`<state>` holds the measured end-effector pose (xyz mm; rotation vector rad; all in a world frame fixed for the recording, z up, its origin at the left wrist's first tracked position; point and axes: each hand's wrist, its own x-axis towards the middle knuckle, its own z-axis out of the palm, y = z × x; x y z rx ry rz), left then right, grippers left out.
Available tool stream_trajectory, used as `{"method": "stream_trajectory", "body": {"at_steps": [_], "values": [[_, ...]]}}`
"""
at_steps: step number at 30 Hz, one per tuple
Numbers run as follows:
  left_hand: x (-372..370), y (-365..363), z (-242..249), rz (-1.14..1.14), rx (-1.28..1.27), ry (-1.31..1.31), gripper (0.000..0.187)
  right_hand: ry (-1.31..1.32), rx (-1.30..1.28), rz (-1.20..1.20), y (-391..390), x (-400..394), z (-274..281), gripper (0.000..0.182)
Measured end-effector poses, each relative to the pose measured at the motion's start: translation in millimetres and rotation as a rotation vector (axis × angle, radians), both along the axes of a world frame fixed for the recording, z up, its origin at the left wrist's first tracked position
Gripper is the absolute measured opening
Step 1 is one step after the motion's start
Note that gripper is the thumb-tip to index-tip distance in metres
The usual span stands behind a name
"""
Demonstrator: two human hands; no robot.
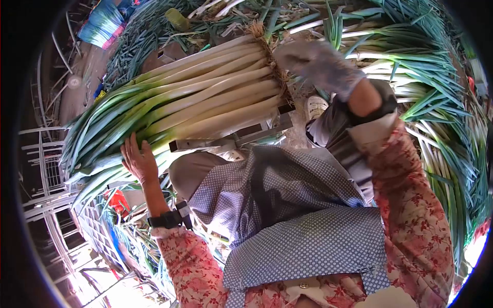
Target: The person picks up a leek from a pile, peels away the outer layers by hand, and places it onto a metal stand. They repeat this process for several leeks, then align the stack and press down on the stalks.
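Metal trough (233, 139) cradles leeks (205, 95); bare left hand (137, 160) cups leaves, gloved right hand (318, 64) presses roots flat.

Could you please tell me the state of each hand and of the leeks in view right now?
Left hand: bare, open, palm pressed against the green end of the bundle.
Right hand: gloved, fingers at the root end of the bundle; grip cannot be told.
Leek bundle: lying flat and aligned on a metal frame, roots to the right.
Loose leeks: heaped, unbundled, behind and to the right.
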<state>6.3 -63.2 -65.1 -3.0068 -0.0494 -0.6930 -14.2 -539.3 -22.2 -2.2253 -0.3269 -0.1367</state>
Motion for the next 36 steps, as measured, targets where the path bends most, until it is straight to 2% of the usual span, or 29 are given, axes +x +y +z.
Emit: {"method": "stream_trajectory", "body": {"at_steps": [2, 3, 5, 7, 9, 11, 14, 16, 17, 18, 19, 20, 22, 23, 24, 25, 27, 28, 30, 31, 33, 36], "values": [[-3.6, -31.5, 27.5, -0.21, -0.323, 0.135, 0.041, 0.01, 0.058, -0.007, -26.4, -11.2, 14.6, 0.025], [-13.6, -74.5, 53.4, -0.283, -0.284, 0.225, 0.043, 0.019, 0.084, -0.007, -37.3, -16.9, 20.7, 0.026], [-21.7, -124.8, 57.1, -0.561, -0.285, 0.338, 0.044, 0.119, 0.113, -0.056, -49.6, -27.6, 33.2, 0.027], [-19.3, -166.4, 35.6, -0.801, -0.173, 0.46, 0.043, 0.164, 0.149, -0.094, -63.2, -37.1, 38.5, 0.028], [-28.7, -204.7, 8.0, -0.868, -0.016, 0.449, 0.04, 0.161, 0.185, -0.129, -83.0, -49.1, 41.3, 0.029], [-50.7, -241.4, -14.4, -0.613, -0.04, 0.544, 0.036, 0.155, 0.212, -0.163, -105.2, -59.1, 42.3, 0.031], [-50.6, -253.6, -58.3, -0.411, -0.529, 0.854, 0.048, 0.254, 0.362, -0.191, -129.2, -79.1, 28.7, 0.037], [-45.3, -254.8, -107.9, -0.213, -0.923, 0.9, 0.056, 0.256, 0.385, -0.232, -142.2, -98.7, 12.9, 0.037], [-44.9, -259.4, -113.9, -0.159, -0.967, 0.869, 0.058, 0.347, 0.534, -0.279, -151.3, -106.6, 6.3, 0.037], [-44.1, -264.3, -120.1, -0.105, -1.012, 0.834, 0.06, 0.354, 0.539, -0.321, -161.4, -114.3, -6.9, 0.038], [-47.1, -269.1, -116.2, -0.12, -0.919, 0.755, 0.059, 0.371, 0.524, -0.377, -174.1, -118.1, -30.5, 0.038], [-47.8, -274.4, -115.9, -0.132, -0.906, 0.717, 0.055, 0.383, 0.502, -0.448, -188.1, -126.4, -59.4, 0.037], [-52.3, -280.3, -110.8, -0.113, -1.1, 0.715, 0.048, 0.343, 0.296, -0.61, -192.5, -145.2, -111.2, 0.033], [-56.8, -282.0, -108.3, -0.13, -1.163, 0.697, 0.045, 0.229, 0.142, -0.607, -201.8, -159.5, -153.5, 0.031], [-63.3, -285.0, -115.2, -0.39, -1.13, 0.422, 0.037, 0.477, -0.203, -0.654, -198.9, -166.6, -169.3, 0.032], [-64.8, -288.5, -103.2, -0.27, -0.993, 0.491, 0.03, 0.584, -0.166, -0.697, -188.2, -179.0, -171.9, 0.032], [-54.0, -273.9, -120.3, -0.196, -1.258, 0.665, 0.026, 0.787, -0.124, -0.706, -178.8, -206.4, -199.7, 0.034], [-56.1, -277.4, -113.2, -0.191, -1.24, 0.706, 0.025, 0.887, -0.126, -0.68, -182.4, -220.9, -236.5, 0.038], [-60.1, -282.4, -85.0, -0.174, -1.194, 0.787, 0.022, 0.828, -0.172, -0.628, -190.9, -253.3, -310.7, 0.038], [-60.1, -277.5, -81.7, -0.238, -1.08, 0.862, 0.016, 0.984, -0.204, -0.725, -178.5, -245.2, -261.6, 0.037], [-72.2, -254.6, -103.9, -0.699, -0.596, 0.797, 0.011, 0.924, -0.006, -0.939, -185.0, -270.8, -347.3, 0.038], [-83.8, -246.8, -108.3, -0.895, -0.272, 0.942, 0.014, 0.955, 0.007, -1.093, -194.0, -270.7, -383.3, 0.043]]}}
